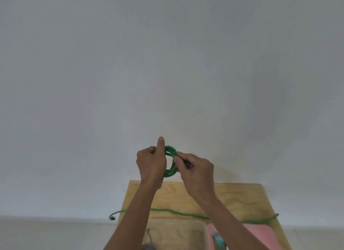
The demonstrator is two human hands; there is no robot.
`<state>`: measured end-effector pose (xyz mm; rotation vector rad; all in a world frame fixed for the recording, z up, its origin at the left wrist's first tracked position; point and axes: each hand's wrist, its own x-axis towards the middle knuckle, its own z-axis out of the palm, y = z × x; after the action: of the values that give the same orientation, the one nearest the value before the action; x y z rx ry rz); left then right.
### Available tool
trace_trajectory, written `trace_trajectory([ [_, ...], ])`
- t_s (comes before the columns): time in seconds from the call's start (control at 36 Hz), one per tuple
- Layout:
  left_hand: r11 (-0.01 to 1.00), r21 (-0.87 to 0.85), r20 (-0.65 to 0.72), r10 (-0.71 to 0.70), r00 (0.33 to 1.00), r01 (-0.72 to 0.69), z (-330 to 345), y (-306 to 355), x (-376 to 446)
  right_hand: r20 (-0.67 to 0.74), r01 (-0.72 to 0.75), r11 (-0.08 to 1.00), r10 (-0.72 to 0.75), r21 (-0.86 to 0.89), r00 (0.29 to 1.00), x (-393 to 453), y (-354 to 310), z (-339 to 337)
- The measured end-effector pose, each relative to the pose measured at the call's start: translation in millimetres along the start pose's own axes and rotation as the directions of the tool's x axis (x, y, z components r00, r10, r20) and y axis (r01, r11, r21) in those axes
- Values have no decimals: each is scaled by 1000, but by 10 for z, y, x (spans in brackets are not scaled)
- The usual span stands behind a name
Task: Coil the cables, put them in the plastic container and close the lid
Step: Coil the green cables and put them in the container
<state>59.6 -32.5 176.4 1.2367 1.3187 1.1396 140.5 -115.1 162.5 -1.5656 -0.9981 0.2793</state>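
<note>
Both hands raised above the wooden table [232, 195]: left hand [151, 162] grips one side of a small green cable coil [172, 172], right hand [195, 167] pinches its dark plug end at the opposite side. A second green cable [176, 212] lies uncoiled across the table behind the clear plastic container [201, 231]. Best to tuck the plug end through the loops while the left hand keeps them pinched, so nothing springs open.

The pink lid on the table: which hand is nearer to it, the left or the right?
Right. The right hand is raised above the table, up and left of the pink lid; the left hand is farther left. Both hold the green cable coil.
</note>
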Motion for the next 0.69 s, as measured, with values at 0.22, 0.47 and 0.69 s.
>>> trace_trajectory([
  [0.22, 990, 6, 55, -139, 989, 139, -183, -438, -201, -141, -201, 976, 212, 86, 967, -486, 247, 289],
  [0.47, 972, 110, 299, -231, 926, 207, -608, -1041, -314, -180, -257, 964, 241, -70, 954, -1020, 580, 460],
  [0.69, 948, 318, 229, -113, 967, 36, -978, -1675, -255, -212, -388, 904, 349, -178, 913, -1465, 976, 373],
])
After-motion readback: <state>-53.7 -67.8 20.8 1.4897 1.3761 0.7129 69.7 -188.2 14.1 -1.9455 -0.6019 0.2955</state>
